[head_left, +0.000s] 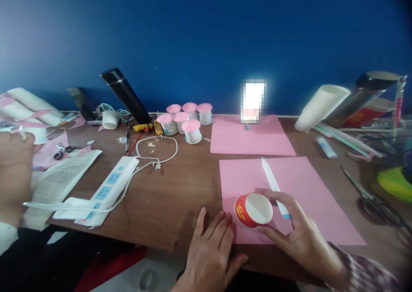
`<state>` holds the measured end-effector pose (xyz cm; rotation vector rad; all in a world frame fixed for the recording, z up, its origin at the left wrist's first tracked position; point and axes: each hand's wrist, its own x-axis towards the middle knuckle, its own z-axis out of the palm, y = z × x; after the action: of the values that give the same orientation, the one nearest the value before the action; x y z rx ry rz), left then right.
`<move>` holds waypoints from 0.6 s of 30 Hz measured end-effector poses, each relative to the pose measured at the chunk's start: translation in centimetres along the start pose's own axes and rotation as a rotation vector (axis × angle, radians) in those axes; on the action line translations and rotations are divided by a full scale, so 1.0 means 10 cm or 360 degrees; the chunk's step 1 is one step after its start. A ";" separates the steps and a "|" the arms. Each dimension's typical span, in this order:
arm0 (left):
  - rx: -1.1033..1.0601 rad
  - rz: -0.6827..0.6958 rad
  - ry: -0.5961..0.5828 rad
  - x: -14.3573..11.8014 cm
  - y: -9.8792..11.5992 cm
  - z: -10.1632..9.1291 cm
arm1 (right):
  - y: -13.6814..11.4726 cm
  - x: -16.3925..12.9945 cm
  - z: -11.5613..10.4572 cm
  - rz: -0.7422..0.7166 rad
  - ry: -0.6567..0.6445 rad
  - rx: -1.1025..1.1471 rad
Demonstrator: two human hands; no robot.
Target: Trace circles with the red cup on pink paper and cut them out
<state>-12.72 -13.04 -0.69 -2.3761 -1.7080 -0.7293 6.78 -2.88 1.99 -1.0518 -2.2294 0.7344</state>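
My right hand (298, 232) grips a red paper cup (253, 210) turned upside down on a pink paper sheet (309, 189), its white bottom facing up. A white pen with a blue tip (273, 184) lies on the same sheet, passing under my right fingers. My left hand (210, 249) rests flat on the wooden table edge (180, 197), fingers spread and touching the sheet's left border beside the cup. It holds nothing.
Another person's hand (14, 171) is at the far left above printed papers. Around are a white power strip (109, 187), several pink-topped cups (186, 120), a second pink sheet (251, 135), scissors (373, 202), a white paper roll (320, 105) and a black bottle (127, 95).
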 end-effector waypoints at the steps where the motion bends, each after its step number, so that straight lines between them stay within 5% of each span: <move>1: 0.0010 -0.0003 -0.0014 0.01 -0.02 0.00 | -0.01 0.01 0.03 -0.0001 0.0008 0.0016; 18: -0.0148 -0.0197 -0.0051 -0.01 -0.07 0.02 | -0.08 0.16 0.20 -0.0055 0.0062 0.0132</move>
<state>-13.35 -12.81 -1.01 -2.3710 -1.8883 -0.8097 4.16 -2.51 1.49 -0.9768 -2.1596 0.7783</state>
